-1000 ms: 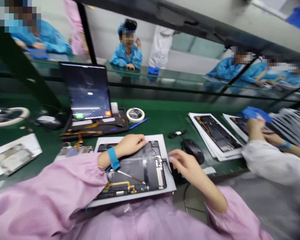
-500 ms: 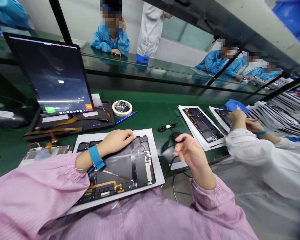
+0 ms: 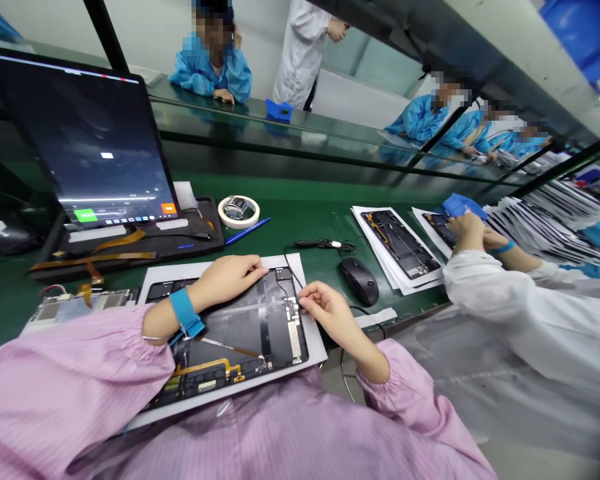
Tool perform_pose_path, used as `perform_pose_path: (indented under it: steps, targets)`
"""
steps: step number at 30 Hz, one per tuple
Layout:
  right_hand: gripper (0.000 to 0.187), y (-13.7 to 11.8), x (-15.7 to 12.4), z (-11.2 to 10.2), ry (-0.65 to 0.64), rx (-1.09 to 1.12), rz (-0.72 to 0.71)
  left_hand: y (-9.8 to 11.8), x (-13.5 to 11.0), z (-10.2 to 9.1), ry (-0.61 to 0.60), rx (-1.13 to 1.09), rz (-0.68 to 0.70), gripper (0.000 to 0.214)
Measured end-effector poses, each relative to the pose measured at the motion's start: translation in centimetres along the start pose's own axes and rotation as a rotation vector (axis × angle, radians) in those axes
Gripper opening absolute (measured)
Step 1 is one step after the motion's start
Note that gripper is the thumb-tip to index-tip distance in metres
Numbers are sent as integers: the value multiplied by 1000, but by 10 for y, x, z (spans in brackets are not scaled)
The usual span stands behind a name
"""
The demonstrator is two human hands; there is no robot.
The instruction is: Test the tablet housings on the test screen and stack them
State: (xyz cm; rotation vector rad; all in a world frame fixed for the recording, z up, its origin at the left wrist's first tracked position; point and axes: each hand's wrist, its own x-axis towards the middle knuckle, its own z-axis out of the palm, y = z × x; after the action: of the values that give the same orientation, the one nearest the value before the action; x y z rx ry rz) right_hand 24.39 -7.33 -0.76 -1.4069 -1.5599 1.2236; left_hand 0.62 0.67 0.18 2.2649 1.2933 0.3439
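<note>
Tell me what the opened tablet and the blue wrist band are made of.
The opened tablet looks like dark metal with a satin sheen, partly under glossy clear film and matte black tape, though the glare leaves that open. The blue wrist band looks like matte woven fabric: it shows no shine and bends around the wrist.

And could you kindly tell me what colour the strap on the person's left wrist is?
Bright blue: the wide wrist strap shows best in the head view.
</note>
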Motion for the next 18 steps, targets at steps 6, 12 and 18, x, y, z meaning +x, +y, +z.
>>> perform_pose_path:
  steps: [6,12,18]
  targets:
    - [21,1,-2,1,92,87,40,0,0,0,4,1,-2,38]
    - [21,-4,-5,2,3,-22,93,0,0,-1,4,-6,-5,38]
    - [37,-14,-21,19,107,-846,-225,0,0,0,18,-7,-1,37]
